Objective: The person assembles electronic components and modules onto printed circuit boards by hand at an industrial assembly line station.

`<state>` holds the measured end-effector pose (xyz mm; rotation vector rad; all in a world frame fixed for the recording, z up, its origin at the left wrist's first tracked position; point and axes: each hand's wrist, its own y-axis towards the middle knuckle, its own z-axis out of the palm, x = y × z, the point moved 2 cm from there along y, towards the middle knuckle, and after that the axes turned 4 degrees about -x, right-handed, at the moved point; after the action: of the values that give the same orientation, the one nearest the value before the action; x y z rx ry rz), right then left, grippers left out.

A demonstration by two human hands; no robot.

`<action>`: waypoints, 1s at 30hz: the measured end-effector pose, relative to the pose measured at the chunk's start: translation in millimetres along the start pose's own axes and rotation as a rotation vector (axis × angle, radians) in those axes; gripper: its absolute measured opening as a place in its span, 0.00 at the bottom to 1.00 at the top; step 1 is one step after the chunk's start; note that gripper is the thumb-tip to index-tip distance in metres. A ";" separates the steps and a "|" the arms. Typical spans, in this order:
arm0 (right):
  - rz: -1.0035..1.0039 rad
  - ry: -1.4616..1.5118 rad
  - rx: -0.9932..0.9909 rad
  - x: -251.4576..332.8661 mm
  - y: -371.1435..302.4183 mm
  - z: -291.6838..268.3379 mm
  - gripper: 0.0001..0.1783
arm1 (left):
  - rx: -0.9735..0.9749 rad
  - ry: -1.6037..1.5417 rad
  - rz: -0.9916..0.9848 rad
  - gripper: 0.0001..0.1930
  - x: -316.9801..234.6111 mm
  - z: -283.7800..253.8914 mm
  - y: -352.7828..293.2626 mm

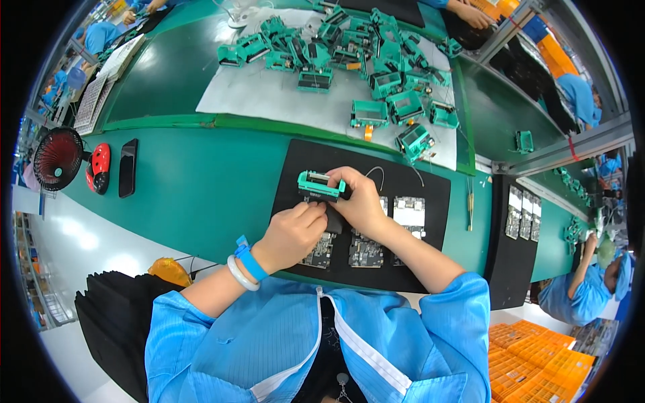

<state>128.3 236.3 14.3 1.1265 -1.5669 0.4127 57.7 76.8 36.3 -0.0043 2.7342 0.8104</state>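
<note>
Over a black mat (430, 195), my right hand (363, 205) grips a green plastic housing with a black lower part (316, 187) by its right end. My left hand (293, 235) is closed just below the housing, fingertips pinched together near its lower edge. Whatever sits between those fingertips is too small or hidden to make out. Several circuit boards lie on the mat under and beside my hands, among them a board (366, 251) and another with a white patch (409, 212). My forearms cover parts of them. Thin wires (377, 176) curve at the mat's far edge.
Many green housings (386, 54) are heaped on a white sheet (228, 91) beyond the mat. A fan (58, 158), a red-and-black object (99, 168) and a phone (127, 168) are at left. Right: a screwdriver (470, 209), boards (524, 211), a metal frame (571, 144), a co-worker (588, 289).
</note>
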 end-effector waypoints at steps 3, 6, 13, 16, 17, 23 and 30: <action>0.006 -0.026 0.004 -7.3 -1.7 -3.8 0.17 | 0.049 0.000 0.066 0.12 -0.1 -1.5 6.4; 0.058 -0.028 0.246 24.0 14.6 -23.4 0.30 | 0.128 0.044 0.080 0.09 -4.1 -6.8 5.2; -0.019 -0.872 -0.172 31.1 104.9 -73.9 0.27 | 0.103 0.045 0.084 0.14 -5.2 -5.1 2.6; 0.037 -1.107 0.003 5.1 123.2 -52.9 0.29 | -0.036 -0.145 -0.035 0.14 -3.4 -11.8 7.5; 0.039 -1.102 0.006 -3.0 123.6 -51.9 0.29 | -0.087 -0.261 -0.105 0.13 0.7 -14.3 10.8; -0.069 -0.319 -0.166 24.9 95.0 -76.4 0.17 | -0.399 -1.324 -0.730 0.16 12.4 -39.6 29.5; 0.396 0.968 0.225 39.5 1.8 -82.9 0.15 | -0.245 -2.119 -0.611 0.19 9.3 -38.7 60.2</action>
<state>176.0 282.6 77.7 0.5871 -0.8629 1.2156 33.2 107.6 96.8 -0.0172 0.5511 0.3765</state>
